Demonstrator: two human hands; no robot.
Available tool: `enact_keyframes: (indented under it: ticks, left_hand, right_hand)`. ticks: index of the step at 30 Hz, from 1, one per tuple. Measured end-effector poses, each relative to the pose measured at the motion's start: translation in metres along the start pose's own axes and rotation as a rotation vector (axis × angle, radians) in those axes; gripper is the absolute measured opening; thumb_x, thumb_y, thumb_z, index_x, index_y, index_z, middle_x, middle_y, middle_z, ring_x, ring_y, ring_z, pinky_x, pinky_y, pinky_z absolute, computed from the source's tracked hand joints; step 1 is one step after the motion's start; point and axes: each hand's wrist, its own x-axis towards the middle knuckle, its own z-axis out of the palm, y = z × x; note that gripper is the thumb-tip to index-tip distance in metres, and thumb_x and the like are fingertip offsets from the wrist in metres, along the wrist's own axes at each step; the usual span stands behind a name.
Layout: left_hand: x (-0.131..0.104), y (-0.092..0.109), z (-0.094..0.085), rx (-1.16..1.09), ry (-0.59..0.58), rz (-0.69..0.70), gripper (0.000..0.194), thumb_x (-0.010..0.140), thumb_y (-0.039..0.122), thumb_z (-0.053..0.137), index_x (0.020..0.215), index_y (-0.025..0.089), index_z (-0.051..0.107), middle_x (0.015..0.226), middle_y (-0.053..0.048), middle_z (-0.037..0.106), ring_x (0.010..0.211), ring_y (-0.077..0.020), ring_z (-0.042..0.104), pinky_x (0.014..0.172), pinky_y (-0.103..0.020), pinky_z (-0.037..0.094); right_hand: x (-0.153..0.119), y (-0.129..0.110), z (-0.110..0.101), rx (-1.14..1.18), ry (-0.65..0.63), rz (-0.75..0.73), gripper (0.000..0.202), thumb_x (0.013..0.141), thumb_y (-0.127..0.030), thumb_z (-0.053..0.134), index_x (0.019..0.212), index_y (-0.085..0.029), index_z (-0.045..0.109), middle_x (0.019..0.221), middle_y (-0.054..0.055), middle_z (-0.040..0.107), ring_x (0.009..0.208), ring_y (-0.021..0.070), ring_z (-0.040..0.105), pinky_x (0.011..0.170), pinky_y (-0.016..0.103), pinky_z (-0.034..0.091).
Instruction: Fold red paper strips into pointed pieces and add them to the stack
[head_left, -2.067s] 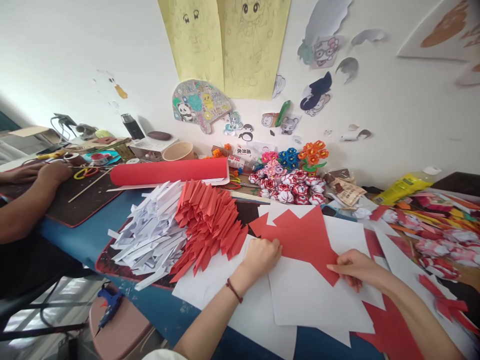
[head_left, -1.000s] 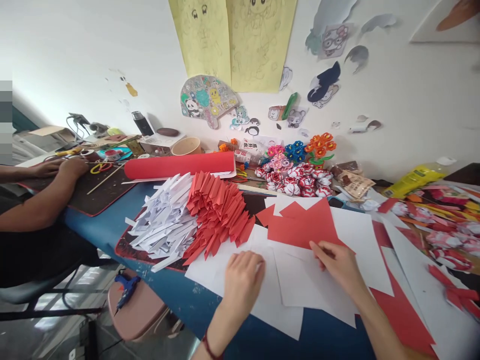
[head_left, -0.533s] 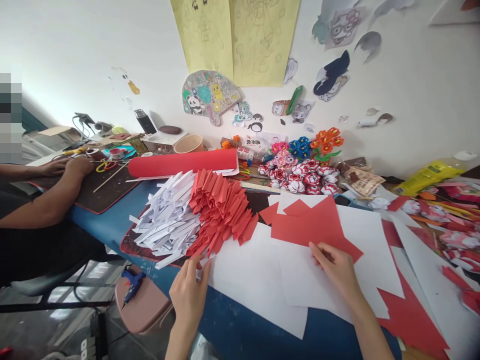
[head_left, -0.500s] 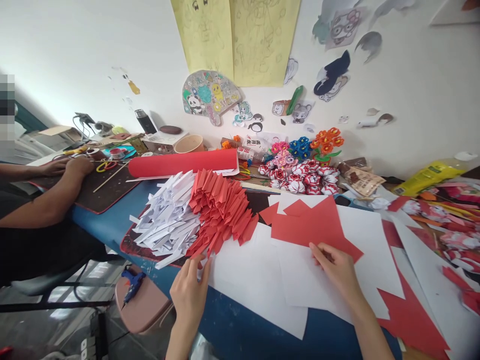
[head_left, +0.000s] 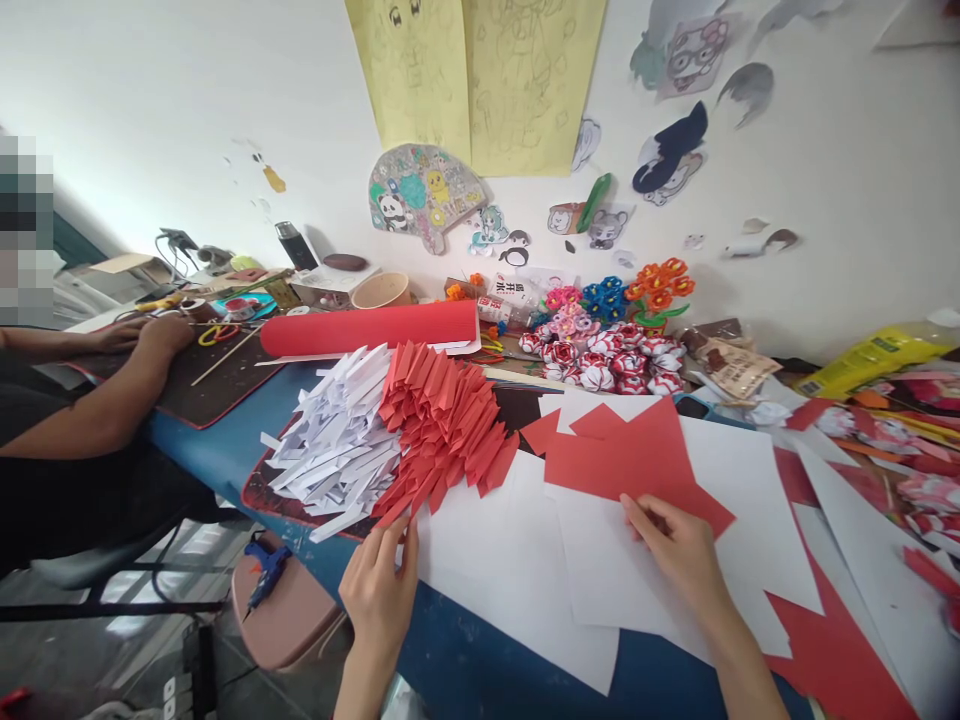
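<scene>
My left hand (head_left: 382, 570) is at the near edge of the pile of folded red paper strips (head_left: 442, 425), its fingers curled together at a strip's tip; whether it grips anything is hidden. Left of the red pile lies a heap of folded white strips (head_left: 337, 440). My right hand (head_left: 671, 540) rests over white sheets (head_left: 510, 570), thumb and index finger close together at the lower edge of a red sheet (head_left: 615, 455). What lies between those fingertips is too small to tell. More red paper (head_left: 840, 650) sticks out beneath the white sheets.
A red roll (head_left: 367, 328) lies behind the piles, with red-and-white paper flowers (head_left: 622, 360) to its right. At left, another person's arm (head_left: 105, 400) rests by a dark mat (head_left: 217, 385). A blue glue gun (head_left: 264, 572) sits on a pink stool (head_left: 300, 610).
The left fingers have drawn closer together at the red pile's near edge. My right hand looks nearly unchanged. The whole view has shifted slightly.
</scene>
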Motion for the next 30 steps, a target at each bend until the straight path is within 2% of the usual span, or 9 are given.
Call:
enact_keyframes:
  ticks: [6, 16, 20, 24, 27, 30]
  left_hand:
    - [0.000, -0.002, -0.002, -0.022, 0.077, 0.085, 0.013, 0.083, 0.015, 0.067, 0.096, 0.018, 0.065, 0.080, -0.004, 0.070, 0.071, -0.0155, 0.064, 0.073, -0.027, 0.048]
    - [-0.005, -0.002, -0.019, -0.059, 0.063, 0.193, 0.025, 0.076, 0.006, 0.072, 0.097, 0.017, 0.064, 0.082, -0.004, 0.070, 0.071, -0.0141, 0.064, 0.071, -0.026, 0.049]
    - [-0.005, -0.004, -0.032, -0.089, 0.155, 0.222, 0.024, 0.072, 0.003, 0.073, 0.090, 0.015, 0.064, 0.074, -0.003, 0.068, 0.063, -0.0124, 0.062, 0.065, -0.024, 0.049]
    - [-0.002, -0.006, -0.044, -0.095, 0.297, 0.242, 0.019, 0.070, 0.004, 0.073, 0.084, 0.015, 0.065, 0.068, -0.002, 0.065, 0.057, -0.0111, 0.059, 0.059, -0.023, 0.049]
    - [0.003, 0.001, -0.046, -0.149, 0.351, 0.243, 0.022, 0.067, 0.001, 0.073, 0.083, 0.014, 0.065, 0.067, -0.002, 0.064, 0.056, -0.0111, 0.058, 0.057, -0.024, 0.049]
    - [0.015, 0.018, -0.036, -0.189, 0.305, 0.239, 0.026, 0.068, 0.000, 0.073, 0.088, 0.015, 0.066, 0.070, -0.003, 0.066, 0.060, -0.0121, 0.060, 0.060, -0.024, 0.050]
  right_hand:
    - [-0.001, -0.001, 0.000, -0.018, 0.008, -0.015, 0.049, 0.089, -0.062, 0.047, 0.063, -0.021, 0.055, 0.058, 0.002, 0.058, 0.057, 0.0169, 0.052, 0.060, 0.028, 0.039]
    - [-0.001, -0.002, 0.000, -0.055, 0.030, -0.066, 0.047, 0.090, -0.058, 0.049, 0.061, -0.021, 0.053, 0.058, 0.001, 0.057, 0.059, 0.0158, 0.053, 0.060, 0.026, 0.040]
    - [-0.001, 0.000, 0.001, -0.054, 0.044, -0.100, 0.047, 0.089, -0.058, 0.051, 0.061, -0.020, 0.055, 0.056, -0.001, 0.055, 0.056, 0.0148, 0.051, 0.059, 0.026, 0.039]
    - [-0.002, 0.001, 0.002, -0.044, 0.036, -0.102, 0.047, 0.089, -0.057, 0.051, 0.061, -0.020, 0.054, 0.056, -0.002, 0.053, 0.057, 0.0135, 0.050, 0.059, 0.025, 0.037]
    - [-0.001, 0.002, 0.003, -0.054, 0.040, -0.104, 0.047, 0.089, -0.057, 0.051, 0.061, -0.020, 0.051, 0.056, -0.003, 0.051, 0.057, 0.0129, 0.048, 0.059, 0.025, 0.036]
    - [-0.001, 0.003, 0.004, -0.068, 0.051, -0.122, 0.047, 0.090, -0.057, 0.050, 0.061, -0.020, 0.049, 0.057, -0.003, 0.049, 0.057, 0.0125, 0.045, 0.058, 0.025, 0.034]
